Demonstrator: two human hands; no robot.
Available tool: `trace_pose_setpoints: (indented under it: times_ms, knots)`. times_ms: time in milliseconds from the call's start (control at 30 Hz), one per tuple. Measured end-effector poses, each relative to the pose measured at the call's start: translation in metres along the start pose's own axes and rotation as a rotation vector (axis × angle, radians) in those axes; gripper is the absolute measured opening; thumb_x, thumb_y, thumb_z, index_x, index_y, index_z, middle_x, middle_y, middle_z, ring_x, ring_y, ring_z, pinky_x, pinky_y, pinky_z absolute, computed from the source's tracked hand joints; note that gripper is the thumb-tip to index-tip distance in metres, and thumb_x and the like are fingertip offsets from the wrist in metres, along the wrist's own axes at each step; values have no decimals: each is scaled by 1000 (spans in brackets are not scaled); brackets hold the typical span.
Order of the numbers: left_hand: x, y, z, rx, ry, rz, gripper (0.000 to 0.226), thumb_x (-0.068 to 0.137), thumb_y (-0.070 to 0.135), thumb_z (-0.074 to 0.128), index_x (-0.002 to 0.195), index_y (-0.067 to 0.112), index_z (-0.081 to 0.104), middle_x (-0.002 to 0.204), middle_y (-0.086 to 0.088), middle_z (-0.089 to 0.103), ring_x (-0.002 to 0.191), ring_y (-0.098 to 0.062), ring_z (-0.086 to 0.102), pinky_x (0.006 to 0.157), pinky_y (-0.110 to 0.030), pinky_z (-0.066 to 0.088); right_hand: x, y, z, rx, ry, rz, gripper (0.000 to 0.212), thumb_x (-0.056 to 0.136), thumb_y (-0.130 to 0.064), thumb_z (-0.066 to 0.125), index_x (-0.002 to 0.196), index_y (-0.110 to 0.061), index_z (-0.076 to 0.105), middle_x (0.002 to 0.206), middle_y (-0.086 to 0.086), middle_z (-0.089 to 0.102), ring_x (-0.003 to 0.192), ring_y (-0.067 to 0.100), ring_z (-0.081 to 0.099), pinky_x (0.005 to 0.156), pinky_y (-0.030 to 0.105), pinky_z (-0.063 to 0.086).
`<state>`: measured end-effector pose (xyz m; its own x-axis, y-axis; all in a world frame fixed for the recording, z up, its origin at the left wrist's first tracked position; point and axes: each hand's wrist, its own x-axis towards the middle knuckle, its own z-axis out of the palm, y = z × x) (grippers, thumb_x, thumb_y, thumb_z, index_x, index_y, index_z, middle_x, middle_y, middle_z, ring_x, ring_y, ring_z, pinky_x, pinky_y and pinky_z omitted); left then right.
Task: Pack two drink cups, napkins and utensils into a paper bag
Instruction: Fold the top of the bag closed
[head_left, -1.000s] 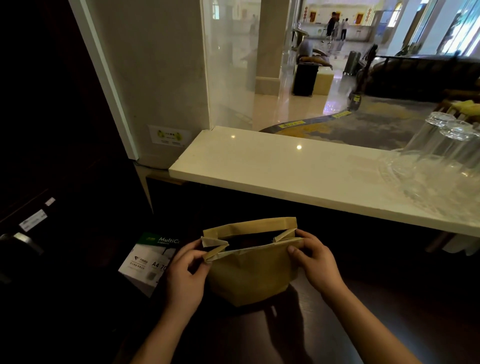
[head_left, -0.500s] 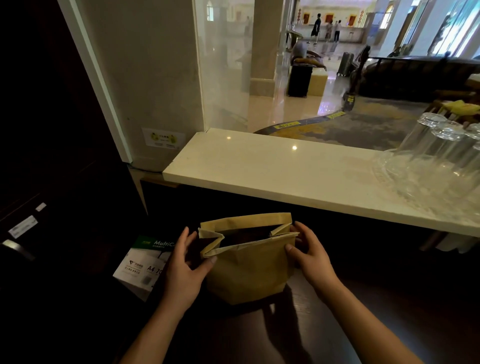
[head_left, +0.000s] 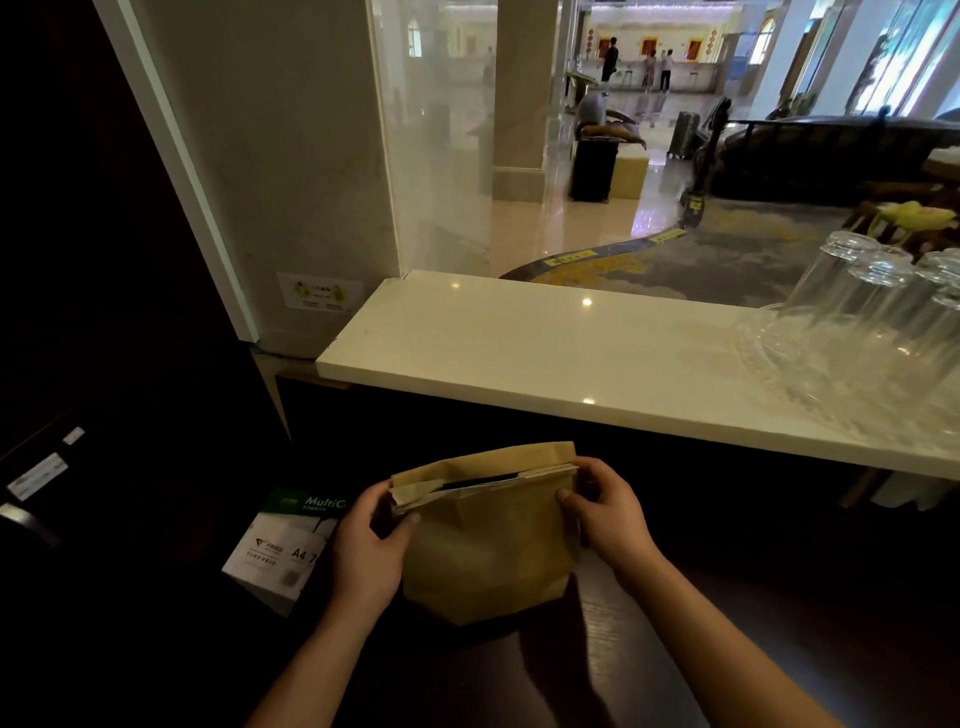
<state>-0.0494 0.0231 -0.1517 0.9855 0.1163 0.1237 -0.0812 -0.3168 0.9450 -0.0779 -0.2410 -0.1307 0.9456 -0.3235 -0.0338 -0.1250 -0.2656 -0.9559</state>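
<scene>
A brown paper bag (head_left: 488, 545) stands upright on the dark counter in front of me. Its mouth is pressed almost flat, with only a thin dark slit showing along the top. My left hand (head_left: 366, 545) grips the bag's left top corner, thumb on the front face. My right hand (head_left: 605, 506) pinches the right top corner. What is inside the bag is hidden. No cups, napkins or utensils show outside it.
A pack of A4 paper (head_left: 283, 545) lies left of the bag. Behind the bag a white stone ledge (head_left: 519, 353) runs across. Several upturned clear glasses (head_left: 872, 322) stand on a glass tray at its right end. A pane of glass rises behind the ledge.
The bag's mouth was spread open a second ago. Both hands have pressed its top edges together, so the opening is now a narrow slit. The bag stayed in place.
</scene>
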Motion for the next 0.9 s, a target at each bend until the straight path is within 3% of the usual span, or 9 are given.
trace_pose_setpoints:
  times_ms: [133,233,433,533,633,733,800,900]
  knots:
    - [0,-1,0,24,5,19,40,84,8,73,120,23,61,112,1,65,108,-18,59,89,-44,53,-6,-7,-11,139,54,-52,44,83,-20,75,122,-35,62,114,-14,65,108,1,59,85,25,53]
    - [0,-4,2,47,17,26,42,84,8,73,122,19,61,116,-4,66,110,-21,59,90,-48,52,-5,-19,-16,14,157,-121,25,89,-29,68,114,-29,67,102,-11,69,100,4,63,80,21,50]
    - [2,-6,6,50,17,14,52,77,15,81,123,24,58,116,0,64,109,-19,58,83,-39,53,1,-34,-14,-148,161,-138,29,94,-22,62,123,-22,66,102,-18,65,96,-5,59,77,13,46]
    - [4,-6,7,54,23,18,54,74,23,84,120,31,57,114,4,64,106,-16,59,82,-39,54,2,-36,-14,-171,174,-159,30,91,-18,66,120,-24,66,105,-14,67,98,-3,60,79,14,47]
    - [4,-5,7,67,47,46,51,73,26,84,111,42,54,104,15,62,99,-10,60,75,-30,51,3,-41,-15,-127,177,-170,27,88,-12,69,110,-27,71,101,-15,70,97,-1,63,85,24,55]
    - [5,-4,7,86,62,57,50,73,22,84,109,41,55,100,18,61,96,-9,59,71,-23,46,8,-46,-16,-96,136,-150,29,87,-5,68,107,-25,74,99,-12,73,95,1,66,88,30,57]
    - [4,-5,8,91,63,49,49,74,21,84,113,33,57,102,12,62,98,-12,59,72,-24,46,13,-51,-17,-211,116,-173,29,85,-10,71,111,-24,73,97,-8,72,91,5,66,87,34,58]
    - [5,-5,8,87,49,43,48,75,19,83,115,26,59,106,5,64,100,-14,58,74,-24,46,24,-61,-18,-578,63,-314,38,78,-22,78,116,-26,70,97,-7,65,93,13,61,77,29,52]
